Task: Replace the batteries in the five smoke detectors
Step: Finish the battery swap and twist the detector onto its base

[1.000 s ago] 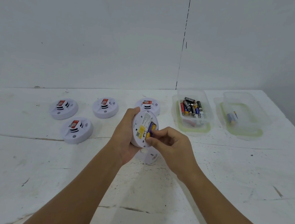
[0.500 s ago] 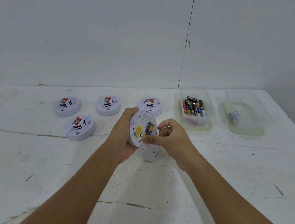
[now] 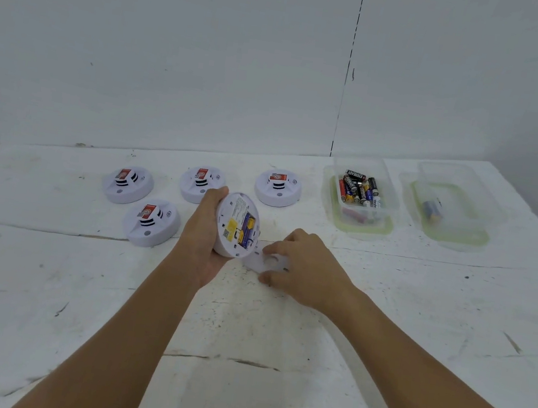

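My left hand (image 3: pixel 202 236) grips a white smoke detector (image 3: pixel 237 225) on edge above the table, its back toward me, with batteries and a yellow label showing in the compartment. My right hand (image 3: pixel 300 267) is down on the table, fingers and thumb pinching the white round mounting plate (image 3: pixel 269 263) that lies flat there. Several more detectors lie face up at the back left, among them one at the far left (image 3: pixel 128 183) and one in front of it (image 3: pixel 150 222). A clear tub (image 3: pixel 380 224) holds several batteries (image 3: pixel 359 189).
A second clear tub (image 3: pixel 477 233) at the far right holds one or two batteries (image 3: pixel 431 209). The white table (image 3: pixel 242 331) has cracks and scuffs. A white wall stands close behind. The table's right edge runs near the second tub.
My right hand left the detector's battery compartment and dropped to the mounting plate on the table. The left hand kept holding the detector, tilting it slightly.
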The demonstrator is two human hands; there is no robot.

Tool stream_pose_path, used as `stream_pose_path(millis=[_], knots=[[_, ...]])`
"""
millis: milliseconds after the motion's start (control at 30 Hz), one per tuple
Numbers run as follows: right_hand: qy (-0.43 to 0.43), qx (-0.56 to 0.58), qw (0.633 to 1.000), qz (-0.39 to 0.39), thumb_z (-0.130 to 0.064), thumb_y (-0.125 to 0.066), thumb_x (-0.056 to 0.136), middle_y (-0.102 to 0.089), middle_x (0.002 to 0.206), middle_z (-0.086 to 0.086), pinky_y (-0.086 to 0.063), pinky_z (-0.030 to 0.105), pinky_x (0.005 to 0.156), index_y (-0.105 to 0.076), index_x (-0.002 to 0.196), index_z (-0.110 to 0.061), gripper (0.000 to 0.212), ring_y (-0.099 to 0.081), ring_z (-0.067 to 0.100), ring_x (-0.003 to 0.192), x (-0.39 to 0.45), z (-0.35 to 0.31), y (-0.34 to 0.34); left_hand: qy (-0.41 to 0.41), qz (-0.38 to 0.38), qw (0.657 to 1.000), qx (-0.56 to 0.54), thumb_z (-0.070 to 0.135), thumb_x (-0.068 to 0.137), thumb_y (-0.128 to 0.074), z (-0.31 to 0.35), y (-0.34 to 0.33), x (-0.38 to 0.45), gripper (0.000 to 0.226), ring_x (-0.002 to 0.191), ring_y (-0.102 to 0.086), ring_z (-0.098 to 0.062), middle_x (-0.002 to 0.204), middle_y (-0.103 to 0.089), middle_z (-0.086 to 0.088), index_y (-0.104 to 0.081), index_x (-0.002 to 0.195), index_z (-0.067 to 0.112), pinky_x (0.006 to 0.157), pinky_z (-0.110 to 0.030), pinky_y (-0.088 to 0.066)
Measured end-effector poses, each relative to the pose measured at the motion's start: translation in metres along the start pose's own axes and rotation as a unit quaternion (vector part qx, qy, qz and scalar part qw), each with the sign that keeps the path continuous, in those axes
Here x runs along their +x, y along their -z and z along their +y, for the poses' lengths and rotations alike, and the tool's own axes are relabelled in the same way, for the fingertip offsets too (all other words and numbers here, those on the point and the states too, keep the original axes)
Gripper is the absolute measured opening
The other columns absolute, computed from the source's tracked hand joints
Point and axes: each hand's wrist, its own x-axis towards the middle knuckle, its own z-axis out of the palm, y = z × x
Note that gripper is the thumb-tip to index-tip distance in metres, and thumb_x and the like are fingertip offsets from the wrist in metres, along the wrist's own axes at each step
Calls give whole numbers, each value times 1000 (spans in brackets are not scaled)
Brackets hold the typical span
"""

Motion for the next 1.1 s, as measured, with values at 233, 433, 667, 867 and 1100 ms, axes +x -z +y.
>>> stream_pose_path(millis=[233, 433, 667, 867, 1100], knots=[[17, -5, 998, 66, -50, -77, 82, -49, 121, -2, -47, 36, 97, -54, 143, -41, 66, -49, 22, 115, -3, 16, 5, -12, 3, 1000, -10, 50, 103, -51, 6, 15, 1, 38, 101, -68, -28, 100, -77, -6, -70, 120, 22, 99, -49, -53], [144, 183, 950, 210, -36, -87, 80, -54, 118, -8, -34, 9, 98, -66, 134, -38, 58, -50, 13, 116, -5, 15, 15, 36, -4, 998, -54, 49, 99, -56, 9, 20, -2, 40, 107, -66, -38, 119, -73, -18, -72, 116, 16, 89, -51, -57], [250, 175, 927, 219, -42, -81, 84, -55, 119, -9, -44, 22, 99, -69, 132, -35, 50, -52, 12, 114, -2, -11, 6, 114, -98, 988, -30, 51, 97, -53, 7, 9, -11, 50, 111, -65, -38, 116, -73, -19, -74, 114, 10, 90, -48, -53], [259, 160, 924, 231, -39, -84, 84, -58, 124, -7, -42, 16, 99, -73, 129, -32, 47, -53, 8, 116, -2, -8, 4, 124, -128, 984, -29, 49, 97, -50, 7, 5, -14, 50, 107, -65, -35, 115, -72, -16, -79, 108, 10, 85, -46, -58], [258, 167, 923, 232, -39, -85, 84, -59, 126, -6, -40, 15, 100, -74, 129, -32, 47, -54, 8, 116, -1, -7, 4, 125, -133, 983, -33, 47, 97, -50, 10, 3, -17, 49, 110, -61, -35, 117, -70, -16, -76, 115, 10, 87, -46, -57]])
